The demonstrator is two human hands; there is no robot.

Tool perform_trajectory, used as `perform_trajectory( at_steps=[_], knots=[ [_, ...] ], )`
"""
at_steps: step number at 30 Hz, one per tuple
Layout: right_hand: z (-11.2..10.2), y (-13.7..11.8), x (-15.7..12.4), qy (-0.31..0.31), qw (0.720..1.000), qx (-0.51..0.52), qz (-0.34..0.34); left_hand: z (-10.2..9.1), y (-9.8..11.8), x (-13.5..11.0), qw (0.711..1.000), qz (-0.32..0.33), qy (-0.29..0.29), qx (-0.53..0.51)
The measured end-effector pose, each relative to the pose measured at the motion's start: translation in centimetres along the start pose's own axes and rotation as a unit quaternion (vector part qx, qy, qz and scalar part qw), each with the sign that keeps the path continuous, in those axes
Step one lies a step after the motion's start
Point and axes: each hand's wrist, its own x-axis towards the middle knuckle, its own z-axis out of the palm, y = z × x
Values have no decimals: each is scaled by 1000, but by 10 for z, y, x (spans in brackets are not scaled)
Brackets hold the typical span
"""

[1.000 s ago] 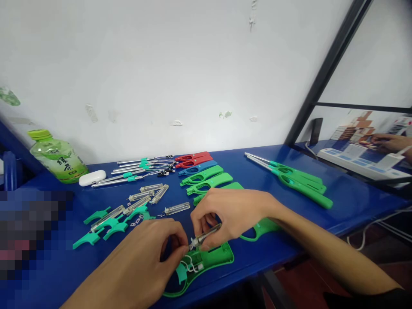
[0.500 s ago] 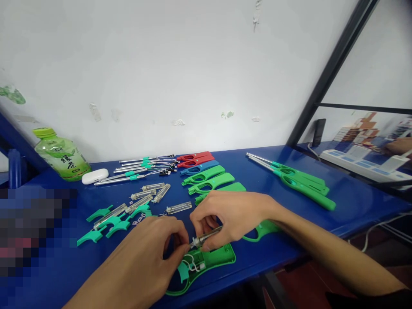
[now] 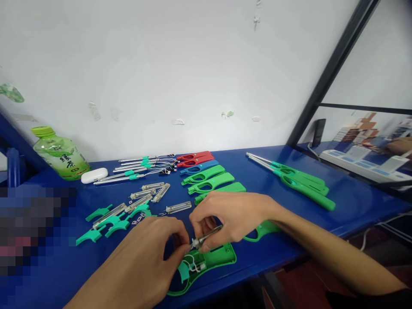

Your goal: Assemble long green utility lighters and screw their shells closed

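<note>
My right hand (image 3: pixel 234 216) pinches a clear gas tube (image 3: pixel 207 237) with a metal tip, held just above an open green lighter shell (image 3: pixel 219 257) lying on the blue table (image 3: pixel 347 201). My left hand (image 3: pixel 151 253) pinches the tube's metal tip end, where thin white wires (image 3: pixel 189 262) run down into the shell. A teal trigger piece (image 3: pixel 183 271) sits inside the shell. Both hands are closed around the small part, fingertips almost touching each other.
Behind the hands lie rows of green, blue and red lighter shells (image 3: pixel 206 176), metal nozzle rods (image 3: pixel 135 171), clear tubes (image 3: pixel 154 193), teal triggers (image 3: pixel 106 223) and two finished green lighters (image 3: pixel 296 180). A green tea bottle (image 3: pixel 61 154) and white case (image 3: pixel 94 175) stand far left. Another person's hand (image 3: pixel 399 146) is far right.
Both hands stay in nearly the same spot; the fingers shift slightly on the tube over the shell. The view has drifted a little.
</note>
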Motion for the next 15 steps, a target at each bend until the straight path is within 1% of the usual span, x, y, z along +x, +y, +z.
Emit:
perform_trajectory(
  at_steps=[3, 7, 8, 10, 11, 12, 15],
  knots=[
    [-1, -3, -2, 6, 1000, -11, 16, 1, 1, 3, 1000, 14, 18, 2],
    [-2, -11, -6, 19, 999, -32, 32, -7, 0, -2, 1000, 20, 1, -1],
    [-2, -14, -6, 18, 999, -39, 33, -9, -2, -5, 1000, 24, 8, -6],
    [-3, -18, -7, 9, 998, -56, 31, -10, -12, -13, 998, 39, 51, -10],
    [-3, -19, -7, 3, 997, -64, 30, -8, -18, -17, 995, 48, 87, -2],
    [-3, -19, -6, -2, 997, -72, 29, -4, -25, -21, 991, 62, 121, 9],
    [-4, -19, -6, -11, 995, -85, 40, 17, -46, -31, 974, 114, 183, 72]
  ],
)
